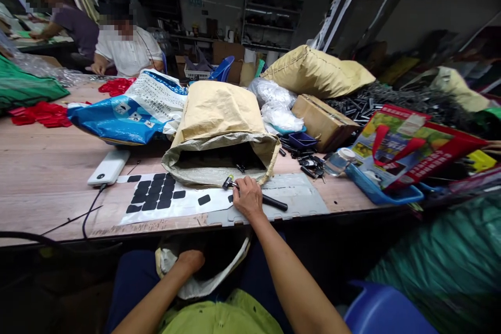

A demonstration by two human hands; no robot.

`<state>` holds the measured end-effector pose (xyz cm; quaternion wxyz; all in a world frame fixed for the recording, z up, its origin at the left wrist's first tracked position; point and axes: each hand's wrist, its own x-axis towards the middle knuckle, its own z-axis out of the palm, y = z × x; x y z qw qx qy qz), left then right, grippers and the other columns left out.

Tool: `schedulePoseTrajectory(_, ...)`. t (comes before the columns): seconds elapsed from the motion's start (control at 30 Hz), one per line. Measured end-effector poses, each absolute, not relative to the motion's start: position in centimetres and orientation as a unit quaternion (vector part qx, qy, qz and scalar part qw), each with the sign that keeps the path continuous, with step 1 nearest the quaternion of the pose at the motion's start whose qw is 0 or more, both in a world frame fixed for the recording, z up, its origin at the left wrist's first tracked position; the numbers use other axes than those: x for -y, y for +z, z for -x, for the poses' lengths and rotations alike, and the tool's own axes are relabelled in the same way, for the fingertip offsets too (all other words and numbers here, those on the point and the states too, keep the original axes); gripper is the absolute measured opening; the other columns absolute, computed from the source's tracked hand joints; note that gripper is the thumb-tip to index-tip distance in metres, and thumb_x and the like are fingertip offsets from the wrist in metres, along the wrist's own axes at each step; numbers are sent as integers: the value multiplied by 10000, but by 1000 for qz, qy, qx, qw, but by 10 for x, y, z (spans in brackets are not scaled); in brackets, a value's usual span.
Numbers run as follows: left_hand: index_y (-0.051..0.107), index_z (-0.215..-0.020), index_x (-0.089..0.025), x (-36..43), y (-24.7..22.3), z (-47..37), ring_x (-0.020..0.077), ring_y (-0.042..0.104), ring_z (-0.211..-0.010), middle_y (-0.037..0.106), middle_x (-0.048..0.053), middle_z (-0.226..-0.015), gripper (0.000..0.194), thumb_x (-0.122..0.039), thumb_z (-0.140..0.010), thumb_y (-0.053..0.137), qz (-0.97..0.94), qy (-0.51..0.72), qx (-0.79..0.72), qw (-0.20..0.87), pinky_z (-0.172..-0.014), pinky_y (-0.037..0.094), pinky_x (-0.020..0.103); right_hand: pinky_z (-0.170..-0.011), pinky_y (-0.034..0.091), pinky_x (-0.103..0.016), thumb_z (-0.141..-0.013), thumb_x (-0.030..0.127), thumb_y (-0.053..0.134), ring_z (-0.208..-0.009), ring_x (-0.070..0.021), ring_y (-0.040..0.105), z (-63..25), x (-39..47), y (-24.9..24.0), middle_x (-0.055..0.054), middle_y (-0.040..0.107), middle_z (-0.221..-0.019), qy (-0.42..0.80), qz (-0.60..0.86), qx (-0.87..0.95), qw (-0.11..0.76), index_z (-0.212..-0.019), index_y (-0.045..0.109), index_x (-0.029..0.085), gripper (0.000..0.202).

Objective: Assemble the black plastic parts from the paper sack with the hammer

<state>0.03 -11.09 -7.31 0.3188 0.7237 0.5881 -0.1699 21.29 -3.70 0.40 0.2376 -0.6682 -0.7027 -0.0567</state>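
Note:
On the table's front edge, my right hand (248, 198) is closed around a small hammer (275, 202). Its black handle sticks out to the right, and its metal head with a yellow tip points left. Under that hand lies a grey board (303, 201), beside a white sheet of black rounded-square pads (154, 191). My left hand (191, 261) reaches into an open sack (219, 286) on my lap; its fingers are hidden inside. Just beyond my right hand, a paper sack (223, 109) lies with its mouth facing me and dark pieces inside.
A white power bank (109, 167) with a cable lies to the left. Behind it is a blue-white bag (129, 109). A blue tray (385, 193) holds a red shopping bag (410, 146). Black parts (376, 99) pile up at right. Two people (127, 52) sit across the table.

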Motion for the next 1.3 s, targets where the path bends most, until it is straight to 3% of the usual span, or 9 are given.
schedulePoseTrajectory(0.1,756,-940,-206,106,-47,1,301,728,-931,770,123,-945,292,-429,-770,675,-741,-183,-538,358,-802,551,366,-834,321,-348,-910,299,592,-967,-244,470,-212,37,5,-71,588,-1014,-57,669,704,231,-1020,629,214,143)
schedulePoseTrajectory(0.2,726,-978,-203,85,3,-5,216,705,-696,762,70,-834,376,-528,-822,619,-733,-162,-391,533,-627,521,286,-824,317,-353,-915,300,583,-974,-249,463,-210,38,6,-77,583,-1018,-58,674,702,223,-1016,625,211,141)
schedulePoseTrajectory(0.27,706,-961,-186,58,38,-20,169,649,-586,752,54,-799,432,-581,-857,563,-723,-75,-344,595,-556,477,256,-814,316,-357,-916,297,576,-974,-252,459,-209,38,7,-80,580,-1015,-60,677,701,216,-1006,621,208,134)
schedulePoseTrajectory(0.4,702,-826,-161,-13,74,-76,187,668,-727,746,76,-812,281,-426,-818,611,-739,207,-534,354,-661,474,265,-786,319,-363,-902,287,576,-954,-256,459,-210,38,7,-84,580,-998,-61,680,701,208,-990,614,205,127)
schedulePoseTrajectory(0.5,730,-854,-157,-54,69,-119,259,701,-879,763,133,-886,263,-392,-765,653,-686,194,-655,251,-720,484,302,-782,327,-365,-877,275,592,-949,-258,461,-212,37,6,-88,581,-997,-55,677,704,210,-977,613,202,126)
schedulePoseTrajectory(0.77,765,-986,-139,-87,48,-141,369,692,-1038,745,225,-1044,399,-419,-708,707,-644,93,-721,238,-772,511,383,-799,335,-364,-888,293,584,-968,-261,458,-213,37,5,-89,579,-1006,-54,674,706,210,-984,608,204,133)
schedulePoseTrajectory(1.07,788,-924,-273,-59,43,-39,242,686,-966,785,33,-977,250,-353,-808,582,-731,161,-628,211,-779,471,285,-800,332,-356,-905,309,589,-978,-255,473,-211,38,9,-81,590,-1014,-51,673,705,217,-998,611,207,139)
schedulePoseTrajectory(1.2,752,-1062,-243,-42,38,-26,217,677,-909,762,29,-949,310,-285,-814,572,-724,207,-630,191,-811,474,283,-803,330,-359,-900,300,593,-969,-257,473,-210,38,10,-82,592,-1009,-57,675,704,215,-986,613,209,127)
schedulePoseTrajectory(1.3,664,-1196,-209,-47,42,-41,250,666,-981,707,82,-1076,403,-343,-822,593,-702,225,-658,158,-850,491,325,-813,330,-358,-905,295,587,-976,-258,471,-210,38,9,-81,591,-1003,-62,672,706,216,-997,615,211,128)
